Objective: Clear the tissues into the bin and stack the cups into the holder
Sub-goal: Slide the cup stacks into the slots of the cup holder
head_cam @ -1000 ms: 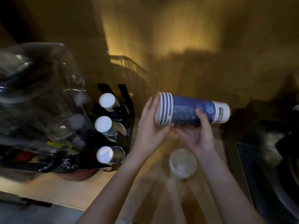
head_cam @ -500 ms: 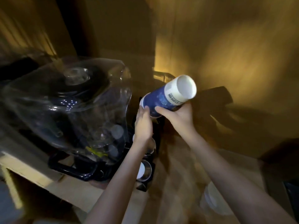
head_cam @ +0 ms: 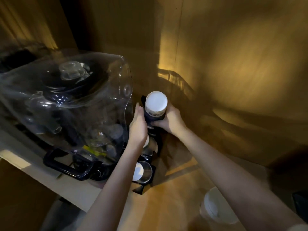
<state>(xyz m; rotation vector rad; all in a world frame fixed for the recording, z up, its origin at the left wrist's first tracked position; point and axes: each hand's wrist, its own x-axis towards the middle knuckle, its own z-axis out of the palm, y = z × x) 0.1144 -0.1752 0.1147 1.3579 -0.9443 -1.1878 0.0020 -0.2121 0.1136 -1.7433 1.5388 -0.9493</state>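
We hold the tall nested stack of blue-and-white paper cups (head_cam: pixel 155 107) upright with its white base facing the camera, right over the rear slot of the black multi-tube cup holder (head_cam: pixel 150 165). Our right hand (head_cam: pixel 170 121) has its fingers wrapped tight around the blue side of the stack, while our left hand (head_cam: pixel 138 125) lies flat against the other side, fingers together and pressing as a guide. We judge the stack is being lowered into the holder and is not yet released. The nearer metal tubes of the holder already carry white cups. One loose white paper cup (head_cam: pixel 215 207) sits on the wooden counter (head_cam: pixel 168 202) by our right forearm, so that one appears left to stack. No tissues and no bin show here, so we cannot tell how that part stands. Room is tight on the left: the large clear plastic water jug (head_cam: pixel 66 104) bulges just beside our left hand, and the wall stands close behind. The right side and the near counter look open.
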